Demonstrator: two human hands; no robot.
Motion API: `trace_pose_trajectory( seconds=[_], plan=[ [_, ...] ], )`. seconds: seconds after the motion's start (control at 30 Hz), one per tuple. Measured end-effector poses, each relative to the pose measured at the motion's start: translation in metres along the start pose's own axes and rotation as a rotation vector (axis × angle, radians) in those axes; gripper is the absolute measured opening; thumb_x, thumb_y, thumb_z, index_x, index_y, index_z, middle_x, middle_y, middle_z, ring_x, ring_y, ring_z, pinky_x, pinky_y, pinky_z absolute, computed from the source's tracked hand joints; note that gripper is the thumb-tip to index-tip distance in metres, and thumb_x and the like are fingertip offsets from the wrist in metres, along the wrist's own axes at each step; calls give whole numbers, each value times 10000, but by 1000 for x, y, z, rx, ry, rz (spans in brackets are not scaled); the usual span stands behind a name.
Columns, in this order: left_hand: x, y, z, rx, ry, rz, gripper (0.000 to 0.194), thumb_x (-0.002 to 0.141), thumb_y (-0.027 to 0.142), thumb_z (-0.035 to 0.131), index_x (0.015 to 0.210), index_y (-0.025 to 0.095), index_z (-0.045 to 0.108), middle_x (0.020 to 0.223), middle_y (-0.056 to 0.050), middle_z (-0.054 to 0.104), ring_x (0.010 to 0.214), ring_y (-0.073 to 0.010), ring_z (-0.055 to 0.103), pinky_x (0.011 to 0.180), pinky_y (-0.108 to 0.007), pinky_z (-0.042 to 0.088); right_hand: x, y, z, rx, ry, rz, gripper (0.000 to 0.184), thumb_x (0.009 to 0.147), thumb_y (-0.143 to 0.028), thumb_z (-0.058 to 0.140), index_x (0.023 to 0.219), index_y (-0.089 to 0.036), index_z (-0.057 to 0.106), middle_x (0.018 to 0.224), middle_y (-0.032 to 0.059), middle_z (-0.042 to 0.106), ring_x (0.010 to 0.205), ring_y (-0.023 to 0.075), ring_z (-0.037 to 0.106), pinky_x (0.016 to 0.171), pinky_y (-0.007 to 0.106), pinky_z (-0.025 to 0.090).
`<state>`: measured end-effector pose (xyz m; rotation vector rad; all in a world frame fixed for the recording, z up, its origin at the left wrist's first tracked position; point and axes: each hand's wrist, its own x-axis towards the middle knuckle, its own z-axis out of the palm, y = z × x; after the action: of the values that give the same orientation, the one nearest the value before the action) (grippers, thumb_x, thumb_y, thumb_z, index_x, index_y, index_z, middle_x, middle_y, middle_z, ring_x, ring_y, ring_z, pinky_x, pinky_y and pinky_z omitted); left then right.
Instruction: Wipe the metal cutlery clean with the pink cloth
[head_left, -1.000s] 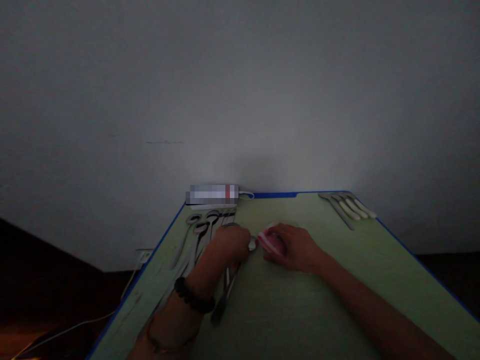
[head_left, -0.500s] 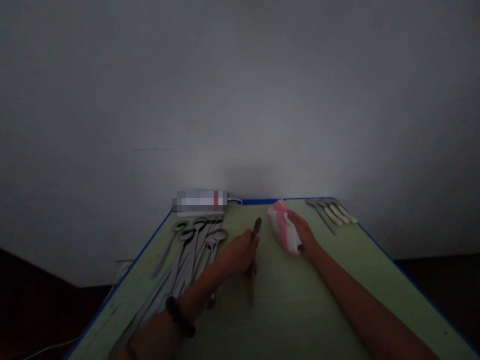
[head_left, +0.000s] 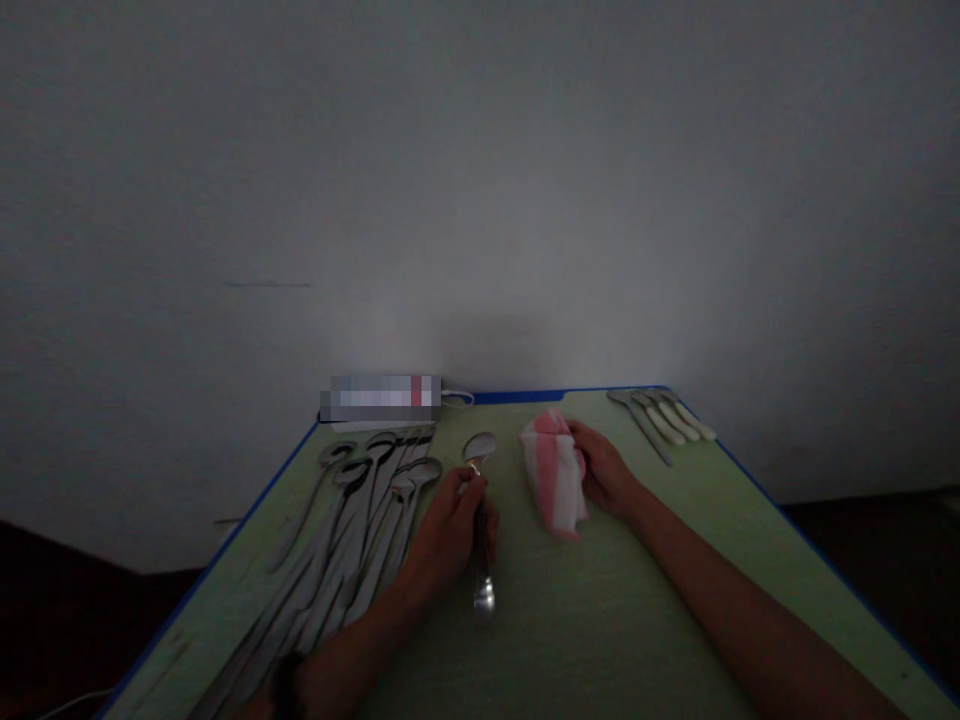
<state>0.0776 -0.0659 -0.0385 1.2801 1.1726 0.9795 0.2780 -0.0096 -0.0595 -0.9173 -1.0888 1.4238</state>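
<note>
1. A table (head_left: 645,620) stands before me, its top pale green and its border (head_left: 517,397) blue.
2. Along its left side lies a spread of metal cutlery (head_left: 330,570), long spoons among it, many pieces overlapping.
3. One spoon (head_left: 300,520) rests at that spread's outer left edge.
4. Behind them, by the far left corner, sits a long pale box (head_left: 382,398), its face blurred.
5. Near the far right corner, three pale-handled utensils (head_left: 679,420) lie beside an all-metal one (head_left: 651,432).

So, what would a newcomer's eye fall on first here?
Probably the pink-and-white striped cloth in the right hand, over the far part of the pale green tabletop. Then the shiny metal spoon in the left hand, to the cloth's left. Silvery metal cutlery crowds the tabletop's left side.
</note>
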Motion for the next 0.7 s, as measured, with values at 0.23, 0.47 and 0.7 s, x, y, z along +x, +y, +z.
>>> trace_pose_trajectory(
  seconds=[0.23, 0.47, 0.7],
  plan=[
    [-1, -4, -2, -59, 33, -1, 204, 841, 421, 378, 874, 219, 387, 434, 111, 445, 301, -83, 383, 284, -161, 322, 2, -3, 2, -77, 1, 55, 237, 687, -353, 611, 835, -171, 582, 714, -16, 599, 592, 100, 523, 531, 205, 394],
    [-4, -2, -1, -141, -25, 38, 167, 820, 257, 412, 978, 204, 414, 495, 100, 481, 367, -72, 451, 368, -160, 363, 3, -5, -7, 207, -97, 126, 164, 645, -173, 566, 808, -166, 576, 708, -11, 627, 630, 126, 573, 622, 253, 450],
    [-4, 1, -1, 60, -110, 66, 265, 840, 411, 400, 879, 168, 496, 620, 36, 587, 376, -74, 491, 357, -173, 364, -2, -11, -7, 510, -201, 214, 236, 683, -146, 477, 898, -162, 573, 842, 26, 672, 799, 169, 611, 819, 342, 446]
  ],
)
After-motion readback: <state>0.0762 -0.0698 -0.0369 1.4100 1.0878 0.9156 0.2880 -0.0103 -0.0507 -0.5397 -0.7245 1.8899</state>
